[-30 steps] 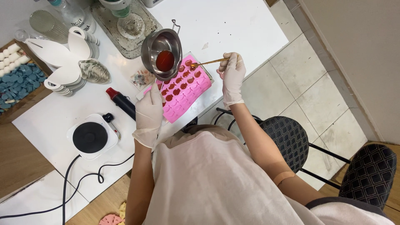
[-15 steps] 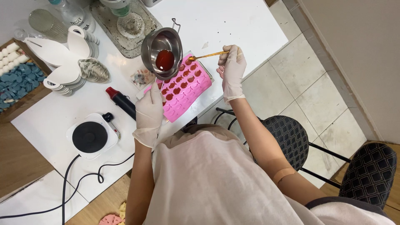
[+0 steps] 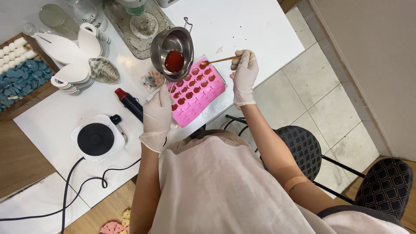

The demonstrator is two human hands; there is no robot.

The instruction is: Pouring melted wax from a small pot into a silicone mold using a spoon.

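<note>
My left hand (image 3: 157,116), in a white glove, grips the handle of a small steel pot (image 3: 173,53) with dark red liquid in it, held over the far end of a pink silicone mould (image 3: 197,93). Several of the mould's cavities near the pot hold red liquid. My right hand (image 3: 245,76), also gloved, pinches a thin wooden stick (image 3: 219,60) whose tip hovers over the mould's far right corner. The mould lies on a white table (image 3: 242,26).
A small white hot plate (image 3: 96,139) with a black cable sits at the near left. A black and red tool (image 3: 128,103) lies beside the mould. White flat shapes (image 3: 69,56), a tray of blue and white pieces (image 3: 15,78) and a black chair (image 3: 303,149) surround the work.
My right hand has lifted the stick's tip slightly up and away from the mould's cavities. The pot and my left hand stay in about the same place.
</note>
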